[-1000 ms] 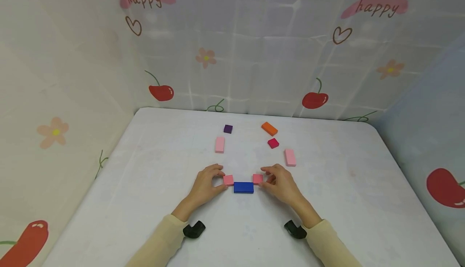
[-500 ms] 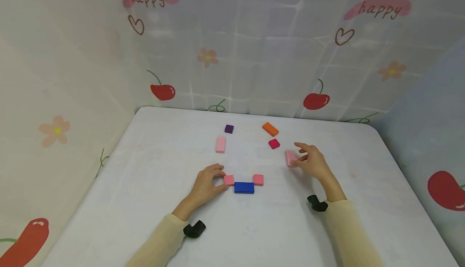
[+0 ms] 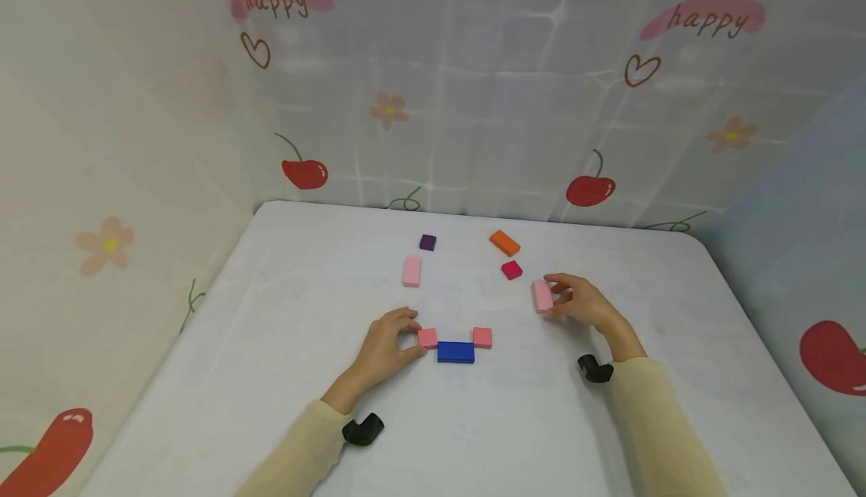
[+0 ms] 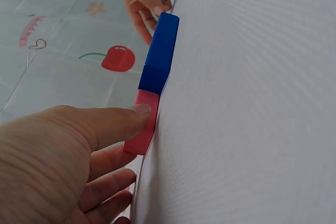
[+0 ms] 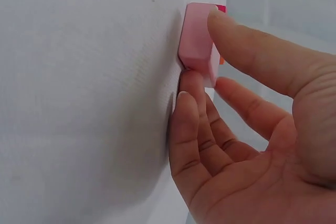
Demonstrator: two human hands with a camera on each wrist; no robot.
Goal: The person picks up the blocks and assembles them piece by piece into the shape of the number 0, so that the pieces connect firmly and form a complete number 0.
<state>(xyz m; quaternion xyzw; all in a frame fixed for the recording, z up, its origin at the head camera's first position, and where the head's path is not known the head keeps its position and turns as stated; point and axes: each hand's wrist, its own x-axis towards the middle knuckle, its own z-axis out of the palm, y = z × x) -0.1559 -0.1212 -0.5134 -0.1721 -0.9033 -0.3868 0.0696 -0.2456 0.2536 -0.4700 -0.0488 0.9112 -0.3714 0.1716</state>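
Note:
My left hand (image 3: 382, 346) pinches a small pink block (image 3: 427, 338) between thumb and fingers. That block meets the left end of a blue rectangular block (image 3: 456, 353), corner to corner. At the blue block's other upper corner lies a second small pink block (image 3: 482, 337), which no hand touches. Farther right, my right hand (image 3: 587, 307) holds a longer light pink block (image 3: 541, 297) at its right side. In the right wrist view, the thumb lies along the light pink block (image 5: 197, 35) and a fingertip meets its lower end.
Toward the back of the white table (image 3: 325, 256) lie a purple block (image 3: 428, 242), another light pink block (image 3: 412, 271), an orange block (image 3: 504, 243) and a red block (image 3: 511, 270). A printed curtain (image 3: 473, 106) stands behind the table.
My right hand has left the right small pink block and moved right and away from me to the light pink block. My left hand stays at its pink block.

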